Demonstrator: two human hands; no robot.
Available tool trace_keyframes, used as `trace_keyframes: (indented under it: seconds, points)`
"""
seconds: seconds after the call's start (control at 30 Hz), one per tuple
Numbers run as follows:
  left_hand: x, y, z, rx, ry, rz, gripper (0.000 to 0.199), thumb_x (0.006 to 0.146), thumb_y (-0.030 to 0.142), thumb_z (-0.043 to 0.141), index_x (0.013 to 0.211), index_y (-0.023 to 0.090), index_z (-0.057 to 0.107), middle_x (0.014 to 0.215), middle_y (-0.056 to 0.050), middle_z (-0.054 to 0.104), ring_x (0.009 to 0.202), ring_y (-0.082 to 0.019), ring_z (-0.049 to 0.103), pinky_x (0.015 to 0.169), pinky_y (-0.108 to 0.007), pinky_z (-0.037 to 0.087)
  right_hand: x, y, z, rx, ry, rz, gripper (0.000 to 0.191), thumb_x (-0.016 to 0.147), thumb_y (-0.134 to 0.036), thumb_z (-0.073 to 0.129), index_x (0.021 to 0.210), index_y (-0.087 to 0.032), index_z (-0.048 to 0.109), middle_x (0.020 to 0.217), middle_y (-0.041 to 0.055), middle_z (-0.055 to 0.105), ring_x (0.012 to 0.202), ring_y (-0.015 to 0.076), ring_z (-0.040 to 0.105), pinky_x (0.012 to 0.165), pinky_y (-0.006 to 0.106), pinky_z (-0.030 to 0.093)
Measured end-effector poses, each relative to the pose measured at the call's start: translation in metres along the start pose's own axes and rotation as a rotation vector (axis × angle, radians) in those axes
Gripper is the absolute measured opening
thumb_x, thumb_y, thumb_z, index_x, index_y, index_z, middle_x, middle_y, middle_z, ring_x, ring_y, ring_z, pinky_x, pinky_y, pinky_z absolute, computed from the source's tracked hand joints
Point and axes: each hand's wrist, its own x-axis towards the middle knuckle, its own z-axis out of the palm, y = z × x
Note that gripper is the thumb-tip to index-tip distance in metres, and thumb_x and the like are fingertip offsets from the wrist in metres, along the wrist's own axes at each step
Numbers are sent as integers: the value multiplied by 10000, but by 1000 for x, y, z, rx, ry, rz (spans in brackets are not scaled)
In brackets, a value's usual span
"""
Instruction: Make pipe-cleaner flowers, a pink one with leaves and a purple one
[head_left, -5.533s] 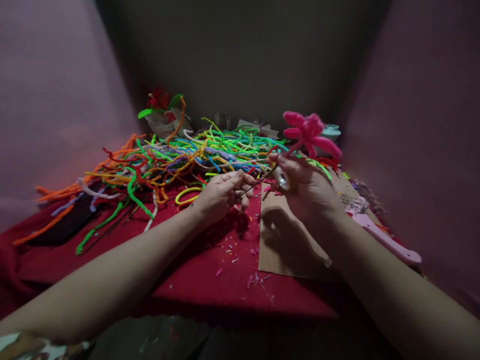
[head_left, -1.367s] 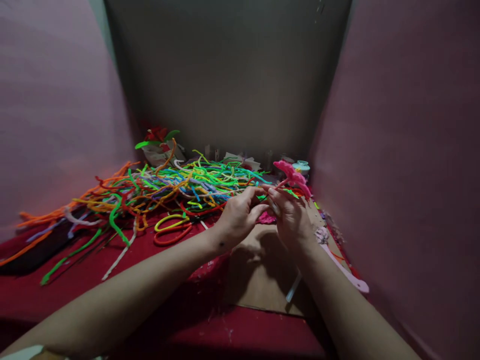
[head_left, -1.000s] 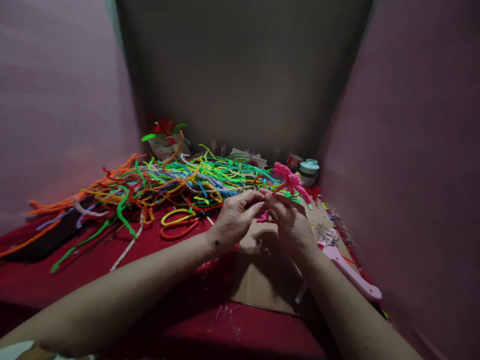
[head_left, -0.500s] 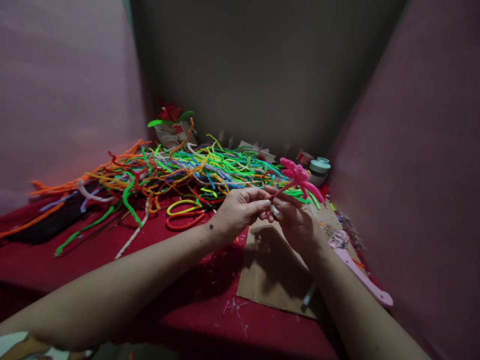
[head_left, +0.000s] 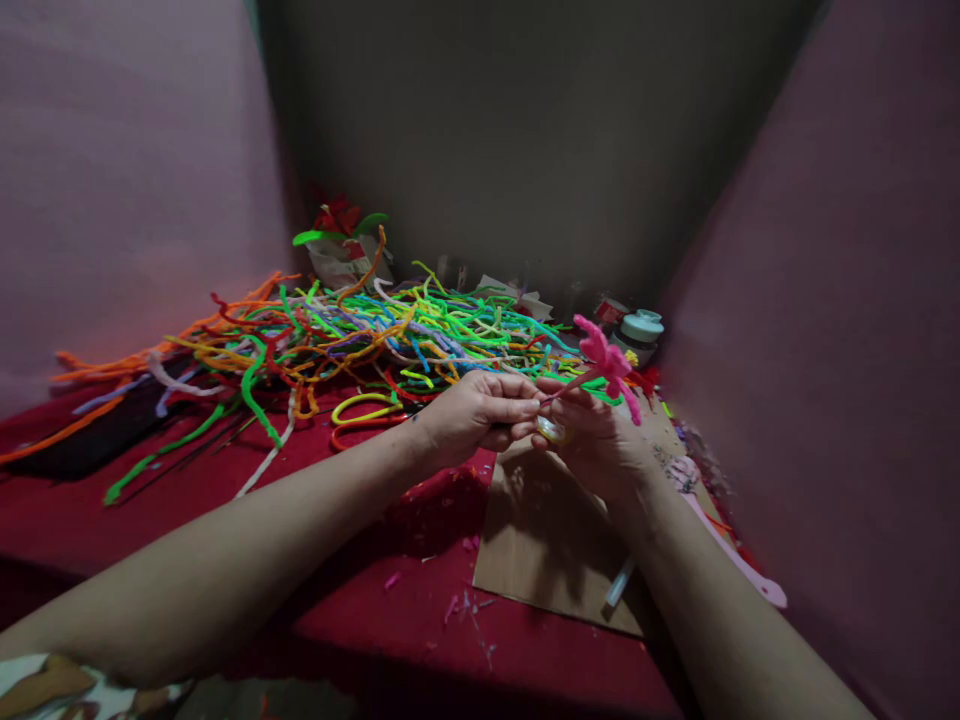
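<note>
A pink fuzzy pipe-cleaner flower [head_left: 604,362] with a yellow tip leans up and to the right over my hands. My left hand [head_left: 480,412] pinches the lower end of its thin stem between thumb and fingers. Closed round the stem just below the bloom is my right hand [head_left: 600,435], its fingers partly hidden. A small shiny, pale roundish piece [head_left: 551,430] shows at the right fingers; its kind I cannot make out. Both hands are held above a brown board [head_left: 525,560].
A big heap of coloured pipe cleaners [head_left: 450,325] spreads behind the hands. Scissors [head_left: 360,420] with yellow and red handles lie left. A pink-handled brush-like tool [head_left: 735,555], a clear stick [head_left: 619,583] and a pale-lidded jar [head_left: 641,326] are right. Scraps dot the red cloth [head_left: 360,610].
The flower has turned in my hands, so its yellow tip now shows on the right. More pink scraps are visible on the cloth below. My left hand has shifted slightly.
</note>
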Motion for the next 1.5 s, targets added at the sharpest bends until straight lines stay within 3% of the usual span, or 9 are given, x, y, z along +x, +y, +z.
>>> trace_keyframes:
  seconds: [0.2, 0.33, 0.53, 0.6, 0.7, 0.83, 1.0, 1.2, 1.5]
  points:
    - [1, 3, -5, -14, -80, -34, 165, 684, 209, 679, 824, 123, 663, 569, 8, 562, 397, -23, 382, 384, -174, 126, -1, 2, 4, -8, -41, -112, 157, 544, -191, 802, 667, -236, 716, 633, -25, 665, 579, 119, 569, 487, 236, 428]
    - [-1, 5, 1, 66, -53, 10, 106, 747, 232, 621, 784, 134, 640, 539, 28, 528, 400, -30, 382, 380, -164, 174, 2, 7, 4, 13, 46, -171, 155, 552, -183, 803, 654, -247, 706, 712, -30, 694, 617, 116, 588, 505, 237, 425]
    - [-5, -9, 6, 829, 272, 516, 109, 808, 235, 572, 862, 157, 625, 740, -23, 635, 614, -94, 546, 589, -213, 436, -2, 11, 15, 52, 245, -206, 168, 511, -157, 795, 606, -238, 682, 705, -24, 684, 621, 130, 588, 488, 242, 426]
    - [-4, -15, 2, 1007, 303, 687, 117, 838, 227, 532, 861, 164, 628, 806, -42, 643, 716, -116, 576, 682, -233, 451, -5, 13, 20, 30, 292, -219, 165, 513, -157, 790, 621, -233, 691, 706, -17, 679, 627, 131, 578, 483, 238, 415]
    - [-2, -20, -2, 1011, 269, 749, 150, 869, 207, 487, 851, 160, 628, 771, -26, 621, 710, -107, 559, 681, -223, 441, -7, 17, 23, -50, 295, -261, 124, 567, -193, 780, 659, -228, 705, 697, -9, 662, 616, 120, 547, 475, 234, 385]
    - [1, -16, 2, 704, 279, 662, 92, 835, 205, 557, 783, 153, 611, 686, 20, 566, 623, -67, 502, 589, -177, 406, -6, 20, 22, -168, 211, -359, 118, 672, -268, 734, 782, -224, 739, 775, 11, 682, 641, 115, 529, 510, 246, 376]
    - [0, -9, 6, 296, 157, 320, 156, 822, 282, 598, 747, 151, 560, 517, 71, 461, 387, -20, 341, 385, -150, 258, -4, 17, 19, -78, 262, -322, 110, 590, -230, 776, 693, -223, 741, 759, 8, 692, 639, 120, 533, 537, 260, 397]
    - [1, -7, 2, 88, 49, 125, 144, 823, 273, 612, 789, 144, 560, 545, 43, 553, 333, -1, 337, 345, -132, 202, -5, 15, 19, -45, 195, -282, 125, 590, -223, 768, 712, -227, 739, 781, 4, 690, 608, 102, 526, 512, 246, 394]
    - [4, -9, -7, -127, -185, 5, 112, 854, 243, 565, 852, 131, 573, 597, 30, 585, 294, 14, 338, 313, -121, 241, -2, 12, 16, -37, 103, -279, 145, 564, -204, 763, 705, -221, 736, 690, -5, 681, 595, 116, 551, 546, 258, 423]
